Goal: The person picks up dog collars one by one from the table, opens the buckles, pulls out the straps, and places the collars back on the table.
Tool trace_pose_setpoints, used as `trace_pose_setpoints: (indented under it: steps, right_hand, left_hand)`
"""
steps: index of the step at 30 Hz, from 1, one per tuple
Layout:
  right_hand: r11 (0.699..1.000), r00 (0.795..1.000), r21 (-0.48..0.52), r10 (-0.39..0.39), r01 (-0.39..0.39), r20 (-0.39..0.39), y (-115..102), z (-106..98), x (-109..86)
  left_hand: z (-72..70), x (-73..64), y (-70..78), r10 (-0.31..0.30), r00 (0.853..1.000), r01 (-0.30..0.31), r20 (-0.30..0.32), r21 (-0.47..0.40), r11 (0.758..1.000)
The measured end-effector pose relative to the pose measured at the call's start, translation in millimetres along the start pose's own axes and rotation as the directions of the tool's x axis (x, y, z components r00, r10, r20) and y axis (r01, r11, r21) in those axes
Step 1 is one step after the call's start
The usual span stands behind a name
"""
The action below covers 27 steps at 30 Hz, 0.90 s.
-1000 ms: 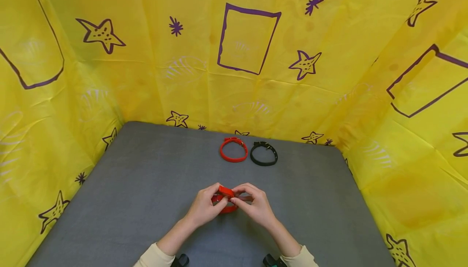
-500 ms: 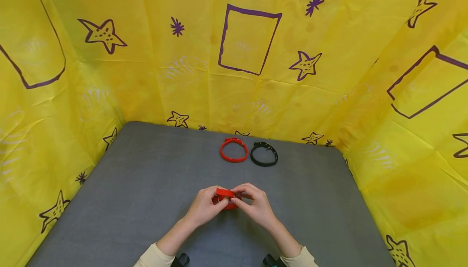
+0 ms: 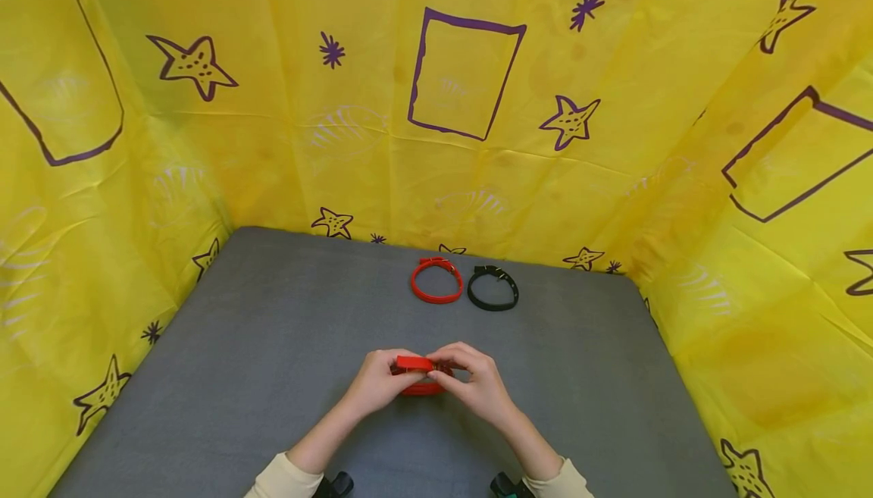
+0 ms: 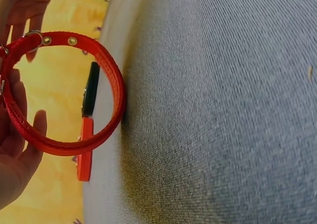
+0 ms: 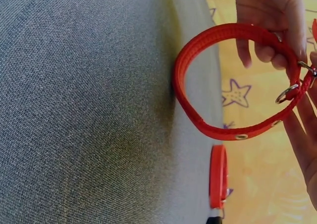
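A red buckle collar, closed into a ring, stands upright between both hands near the middle front of the table. My left hand pinches the band beside the flat strap end. My right hand pinches the collar at the buckle side, its fingertips close to the left thumb. The right wrist view shows a metal buckle, a D-ring and an eyelet in the band. In the left wrist view, the collar's bottom curve is right at the cloth.
Farther back on the grey table lie a second red collar and a black collar, side by side. Yellow cloth walls with purple drawings rise at the back and both sides.
The red strap end has slid left between the hands and lies flatter. The left hand has shifted slightly left along the band; the right hand has barely moved. Both collars at the back stay put.
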State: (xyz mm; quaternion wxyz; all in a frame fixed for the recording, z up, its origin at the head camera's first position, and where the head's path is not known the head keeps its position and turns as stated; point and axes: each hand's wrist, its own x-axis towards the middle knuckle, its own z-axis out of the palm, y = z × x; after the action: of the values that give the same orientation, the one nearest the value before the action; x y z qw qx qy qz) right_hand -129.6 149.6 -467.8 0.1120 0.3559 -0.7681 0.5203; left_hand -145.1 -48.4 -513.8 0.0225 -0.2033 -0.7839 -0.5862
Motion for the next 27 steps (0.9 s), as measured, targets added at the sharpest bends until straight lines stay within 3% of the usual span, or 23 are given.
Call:
trace_pose_setpoints:
  steps: [4,8,10,21,27]
  right_hand:
    - [1.0,1.0,-0.01,-0.007,0.007,0.007,0.6,0.1,0.1]
    - [1.0,1.0,-0.021,-0.009,0.01,0.006,1.7,0.4,0.8]
    - [0.999,1.0,-0.029,-0.021,0.022,0.006,2.7,0.4,1.5]
    - [0.997,0.998,-0.045,-0.066,0.067,0.018,5.2,-0.5,3.3]
    - [0.997,0.998,-0.064,-0.049,0.051,0.027,22.1,1.9,-2.7]
  left_hand:
    - [-0.6,0.8,0.4,-0.045,0.999,0.045,0.016,-0.032,0.998]
    - [-1.7,-0.3,-2.2,-0.066,0.997,0.069,0.028,-0.119,0.99]
    - [-3.5,-0.8,4.2,-0.079,0.996,0.083,0.034,-0.148,0.986]
    - [-1.0,-0.5,-5.9,-0.138,0.989,0.148,0.056,-0.255,0.956]
    - [-1.4,-0.3,-7.6,-0.167,0.983,0.182,0.075,-0.315,0.931]
